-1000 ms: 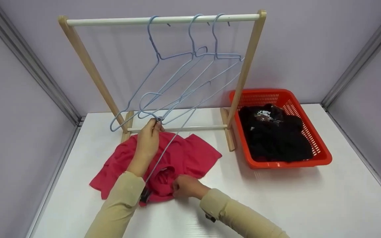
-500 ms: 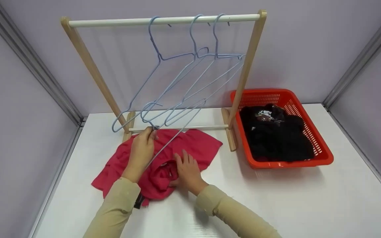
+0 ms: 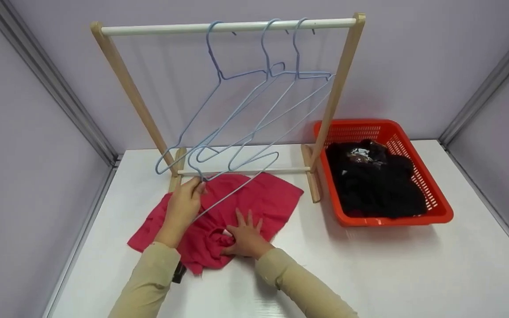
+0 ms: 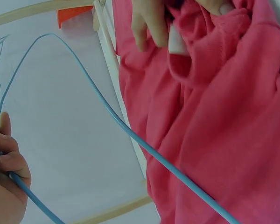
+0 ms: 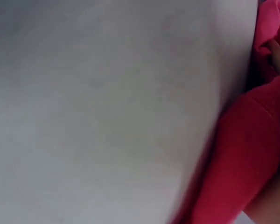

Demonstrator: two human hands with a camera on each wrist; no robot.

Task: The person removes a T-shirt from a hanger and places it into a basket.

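My left hand (image 3: 181, 210) grips a light blue wire hanger (image 3: 237, 188) just below its hook. In the left wrist view the hanger's wire slants down across a pinkish-red shirt (image 4: 214, 140). That shirt lies crumpled on the white table, its neck opening toward me and a white tag (image 4: 177, 43) showing at the collar. Resting on the shirt beside the collar is my right hand (image 3: 249, 240), fingers spread and thumb at the collar's near side. In the right wrist view only part of that hand shows against the red cloth (image 5: 242, 149).
Behind the shirt stands a wooden rack (image 3: 126, 88) with a white rail (image 3: 161, 29); three blue hangers (image 3: 218, 53) hang from it. At the right, an orange-red basket (image 3: 396, 221) holds black clothing (image 3: 382, 185). Walls close off the back and sides.
My left hand has brought the hanger down and slightly left, toward the shirt. My right hand has gone from bunching the cloth near the collar to lying spread on it; the shirt lies flatter.
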